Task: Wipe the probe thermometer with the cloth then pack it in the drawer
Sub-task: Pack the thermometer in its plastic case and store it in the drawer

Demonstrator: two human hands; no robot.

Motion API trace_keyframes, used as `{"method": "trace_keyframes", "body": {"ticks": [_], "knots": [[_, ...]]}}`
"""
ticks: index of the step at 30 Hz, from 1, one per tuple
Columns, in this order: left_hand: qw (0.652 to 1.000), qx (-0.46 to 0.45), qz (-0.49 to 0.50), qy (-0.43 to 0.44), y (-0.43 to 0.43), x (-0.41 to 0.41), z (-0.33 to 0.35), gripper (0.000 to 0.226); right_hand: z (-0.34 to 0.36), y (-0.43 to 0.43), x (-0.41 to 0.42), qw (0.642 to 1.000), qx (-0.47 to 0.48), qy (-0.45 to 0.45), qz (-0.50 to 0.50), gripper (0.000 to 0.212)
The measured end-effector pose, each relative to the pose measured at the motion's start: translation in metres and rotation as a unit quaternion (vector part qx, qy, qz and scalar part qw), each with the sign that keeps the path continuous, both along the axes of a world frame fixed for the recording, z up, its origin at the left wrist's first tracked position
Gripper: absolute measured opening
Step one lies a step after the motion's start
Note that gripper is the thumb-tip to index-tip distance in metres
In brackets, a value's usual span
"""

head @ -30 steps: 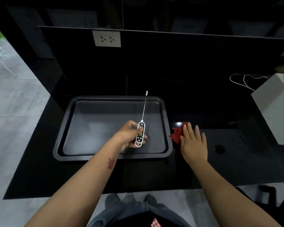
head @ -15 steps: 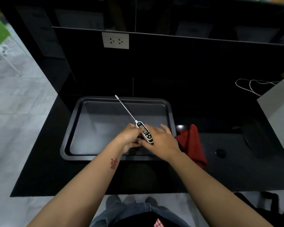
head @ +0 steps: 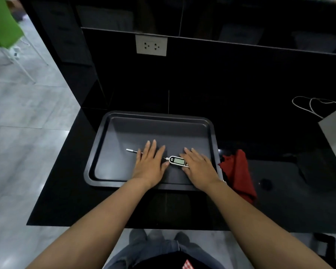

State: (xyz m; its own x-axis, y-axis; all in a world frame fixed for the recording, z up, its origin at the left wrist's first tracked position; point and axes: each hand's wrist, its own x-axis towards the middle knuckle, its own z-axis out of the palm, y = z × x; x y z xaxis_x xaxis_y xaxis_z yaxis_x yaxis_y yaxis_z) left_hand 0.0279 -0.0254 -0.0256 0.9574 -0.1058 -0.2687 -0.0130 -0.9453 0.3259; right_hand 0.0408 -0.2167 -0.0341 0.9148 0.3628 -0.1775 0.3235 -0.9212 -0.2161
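Fingers (head: 153,147) of my left hand (head: 149,166) flat and spread, gripping nothing, lying across the thin metal stem of the probe thermometer (head: 177,161). Right hand (head: 199,167) likewise flat, fingers extended, resting over the tail end of the thermometer's white body; display shows between my two hands. Neither hand closed on anything.

Thermometer lies flat in the dark baking tray (head: 105,136), stem running leftward past my left fingers, its tip showing just beyond them.

Handling, my guess: light, rigid, plastic body easy to pinch; stem slender, likely to bend if levered, tip pointed. Best hold is the body, thumb and fingers on its sides, leaving the stem free for wiping.

Red cloth (head: 238,171) crumpled on the black counter, just outside the tray rim, right of my right hand. Untouched now. No drawer in sight.
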Motion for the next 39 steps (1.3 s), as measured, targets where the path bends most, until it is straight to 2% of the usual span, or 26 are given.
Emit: {"method": "trace_keyframes", "body": {"ticks": [2,6,14,22,32,39], "knots": [[0.998,0.033,-0.033,0.033,0.004,-0.003,-0.008,0.063,-0.001,0.002,0.0,1.0,-0.005,0.005,-0.01,0.057],[0.996,0.065,-0.037,0.038,0.01,-0.007,-0.013,0.063,-0.006,0.007,-0.002,0.999,-0.034,0.011,-0.021,0.059],[0.997,0.069,-0.03,-0.024,0.015,-0.02,-0.017,0.061,-0.01,0.007,-0.029,0.992,0.006,-0.013,-0.128,0.067],[0.996,0.079,-0.011,-0.03,0.018,-0.056,-0.016,0.061,-0.012,-0.002,-0.069,0.988,0.018,-0.022,-0.152,0.061],[0.994,0.076,0.049,-0.054,-0.001,-0.144,-0.022,0.06,-0.01,-0.034,-0.147,0.988,0.008,-0.051,-0.145,0.06],[0.993,0.051,0.102,-0.035,-0.021,-0.23,-0.041,0.063,-0.025,-0.06,-0.191,0.986,0.02,-0.045,-0.16,0.06]]}}
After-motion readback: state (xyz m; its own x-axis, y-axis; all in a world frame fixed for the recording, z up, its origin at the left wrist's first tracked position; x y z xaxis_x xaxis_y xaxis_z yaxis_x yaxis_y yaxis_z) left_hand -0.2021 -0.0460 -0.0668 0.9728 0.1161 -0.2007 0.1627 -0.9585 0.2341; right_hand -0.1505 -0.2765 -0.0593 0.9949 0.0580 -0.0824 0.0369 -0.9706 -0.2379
